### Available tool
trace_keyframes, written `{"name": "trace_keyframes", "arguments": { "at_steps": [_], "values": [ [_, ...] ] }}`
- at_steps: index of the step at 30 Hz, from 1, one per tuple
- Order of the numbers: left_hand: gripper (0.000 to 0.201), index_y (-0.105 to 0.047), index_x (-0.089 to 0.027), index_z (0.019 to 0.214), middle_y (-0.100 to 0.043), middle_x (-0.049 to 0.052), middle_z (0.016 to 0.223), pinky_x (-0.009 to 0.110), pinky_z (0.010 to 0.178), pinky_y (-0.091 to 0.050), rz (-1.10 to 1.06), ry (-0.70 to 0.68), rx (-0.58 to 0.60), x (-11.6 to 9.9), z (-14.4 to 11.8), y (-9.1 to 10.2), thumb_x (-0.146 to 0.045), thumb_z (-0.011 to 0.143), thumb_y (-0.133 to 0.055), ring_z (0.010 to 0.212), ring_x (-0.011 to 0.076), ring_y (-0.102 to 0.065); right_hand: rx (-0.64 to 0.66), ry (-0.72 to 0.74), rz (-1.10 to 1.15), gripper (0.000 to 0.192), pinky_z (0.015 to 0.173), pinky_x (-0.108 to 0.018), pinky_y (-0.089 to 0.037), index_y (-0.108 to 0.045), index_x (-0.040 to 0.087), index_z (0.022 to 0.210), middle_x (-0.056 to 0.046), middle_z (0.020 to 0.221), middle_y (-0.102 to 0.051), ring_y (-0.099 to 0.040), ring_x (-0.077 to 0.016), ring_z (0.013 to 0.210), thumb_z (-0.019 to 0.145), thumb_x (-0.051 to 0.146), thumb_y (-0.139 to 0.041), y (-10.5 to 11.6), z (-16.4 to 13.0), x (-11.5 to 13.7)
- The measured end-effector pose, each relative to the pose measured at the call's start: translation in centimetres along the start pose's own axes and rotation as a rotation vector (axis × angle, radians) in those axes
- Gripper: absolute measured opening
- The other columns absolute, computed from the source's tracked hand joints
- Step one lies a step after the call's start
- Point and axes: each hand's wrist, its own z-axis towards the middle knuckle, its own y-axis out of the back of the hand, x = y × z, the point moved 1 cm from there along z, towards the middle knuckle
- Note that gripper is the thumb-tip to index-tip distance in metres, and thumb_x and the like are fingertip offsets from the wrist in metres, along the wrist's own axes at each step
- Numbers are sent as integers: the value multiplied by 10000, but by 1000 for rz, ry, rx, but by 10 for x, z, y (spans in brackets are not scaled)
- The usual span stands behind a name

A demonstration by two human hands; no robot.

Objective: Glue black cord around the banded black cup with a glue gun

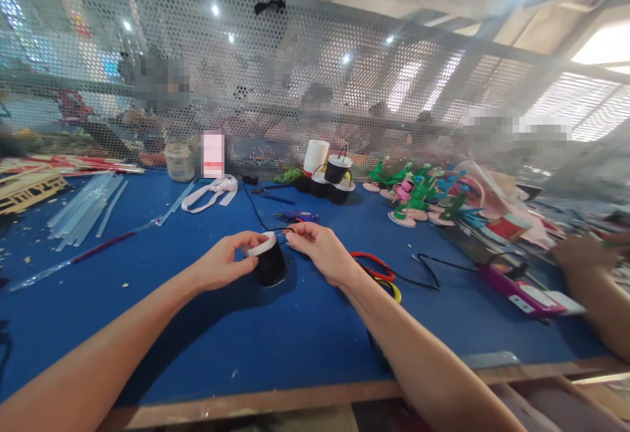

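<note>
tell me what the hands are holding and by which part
The left hand grips a small black cup by its white rim; the right hand pinches a thin black wire handle at the cup's top.

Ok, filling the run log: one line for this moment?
left hand: grips small black white-rimmed cup | right hand: pinches thin black wire at rim | surface: blue table

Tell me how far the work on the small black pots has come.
Three finished-looking black pots with handles stand at the mesh. The left hand holds another black pot while the right hand pinches a thin black wire at its rim. Its handle is not yet on.
</note>
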Motion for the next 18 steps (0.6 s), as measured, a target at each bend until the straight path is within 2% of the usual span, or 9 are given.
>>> {"name": "trace_keyframes", "arguments": {
  "at_steps": [9, 15, 18],
  "values": [
    [45, -402, -162, 629, -531, 99, 1154, 301, 853, -361, -11, 1, 55, -4, -1, 0, -138, 651, -433, 1063, 223, -466, 6, 10, -99, 184, 603, -240, -378, -548, 145, 703, 28, 627, -529, -468, -86, 569, 661, 323, -570, -5, 5, -7],
    [63, -387, -163, 611, -531, 92, 1151, 323, 834, -374, -41, 17, 73, 0, 0, 3, -144, 629, -444, 1055, 242, -466, 36, -62, 73, 205, 643, -250, -419, -536, 153, 689, 25, 643, -548, -510, -87, 589, 624, 332, -610, -12, 9, -13],
    [88, -387, -162, 613, -528, 89, 1154, 314, 844, -367, -29, -2, 75, 0, 0, 2, -158, 648, -468, 1060, 243, -464, 37, -74, 91, 213, 647, -248, -423, -527, 157, 677, 29, 633, -551, -516, -88, 589, 612, 337, -621, -15, 9, -13]
  ]
}}
